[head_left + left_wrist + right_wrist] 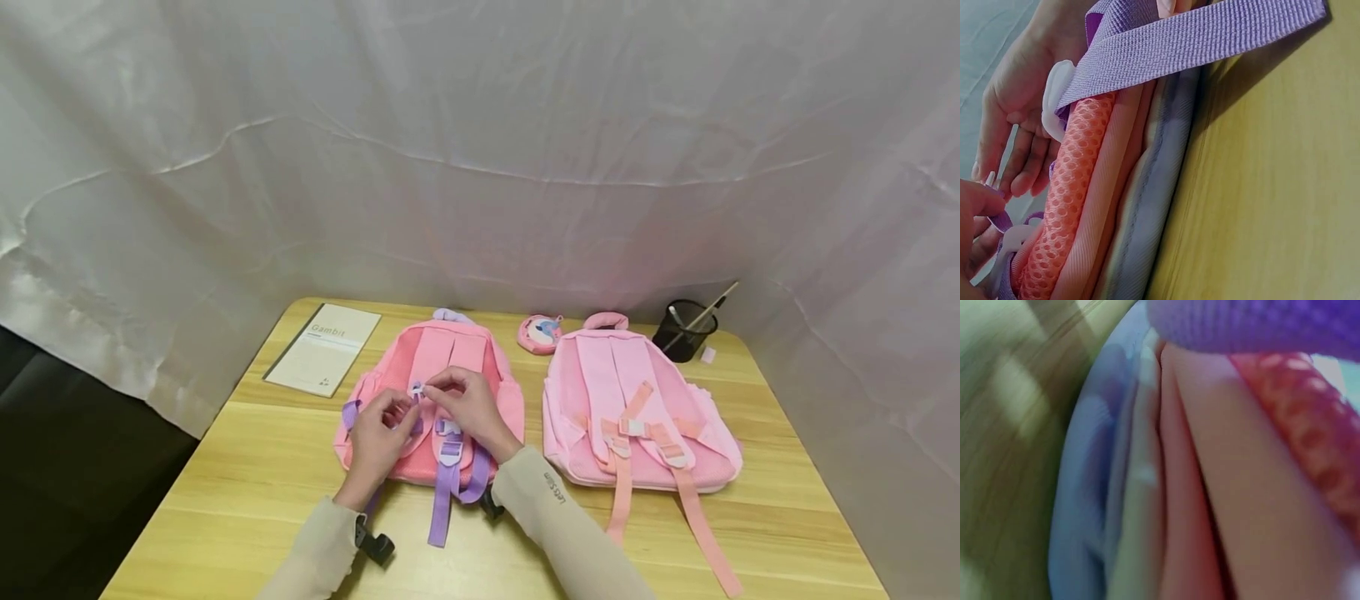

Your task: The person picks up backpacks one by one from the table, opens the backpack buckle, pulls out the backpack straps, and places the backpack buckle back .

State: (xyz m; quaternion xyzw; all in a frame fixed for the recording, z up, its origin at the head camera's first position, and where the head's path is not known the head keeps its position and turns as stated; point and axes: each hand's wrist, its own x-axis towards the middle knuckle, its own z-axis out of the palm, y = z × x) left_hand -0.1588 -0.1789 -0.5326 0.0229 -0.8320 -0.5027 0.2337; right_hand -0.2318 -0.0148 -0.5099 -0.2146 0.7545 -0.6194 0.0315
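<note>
left hand (381,435) pinches strap (1001,221) | right hand (471,410): buckle (416,389) | coral backpack (446,350) beneath

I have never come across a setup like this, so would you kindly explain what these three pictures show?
Gladly. There is no machine: these are a person's bare hands. The wide picture comes from a camera on the head, looking down. The other two come from cameras on the left and right wrists; the right one is blurred, showing the bag's edge close up but no hand.

On the table lie a coral bag, a light pink bag, a notebook and a small pouch; a dark cup holds a brush and other items I can't identify.

Above the coral bag, the left hand appears to pinch a purple strap, and the right hand a small white clip.
</note>
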